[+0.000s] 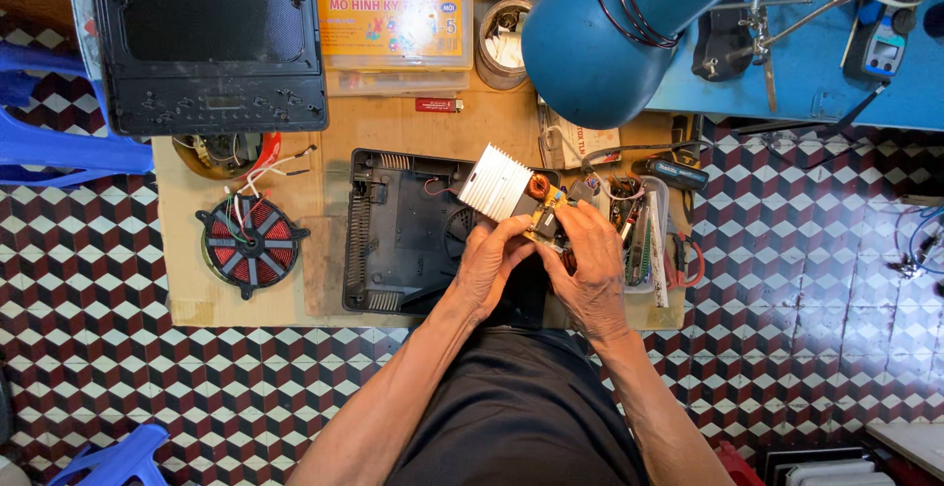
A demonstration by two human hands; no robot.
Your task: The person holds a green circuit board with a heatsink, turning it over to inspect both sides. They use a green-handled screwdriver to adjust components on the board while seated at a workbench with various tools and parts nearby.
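Both of your hands are raised over the low wooden board (324, 142) that serves as a bench. Your left hand (489, 262) and your right hand (593, 268) together grasp one circuit board (547, 218), the fingers of each curled round its edges. One ribbed aluminium heat sink (496, 182) is fixed to the board's upper left end, and one copper-wound toroid coil (539, 187) sits just beside it. The assembly is held tilted, above the right edge of one open black plastic housing (398, 235), which lies flat on the bench.

Counted on the bench:
- one round induction coil disc (251, 242) with red segments, left of the housing, wires trailing upward from it;
- one black glass top panel (209, 38) at the upper left;
- one yellow plastic box (393, 22) beside that panel;
- one red lighter (439, 105) just below the box;
- one metal tin (502, 41) holding small items;
- one clear tray (646, 240) of tools, right of your hands.

One blue lamp shade (600, 38) hangs over the upper right of the bench. Two blue plastic chairs (54, 147) show partly at the left edge, standing on the chequered tile floor (806, 299).
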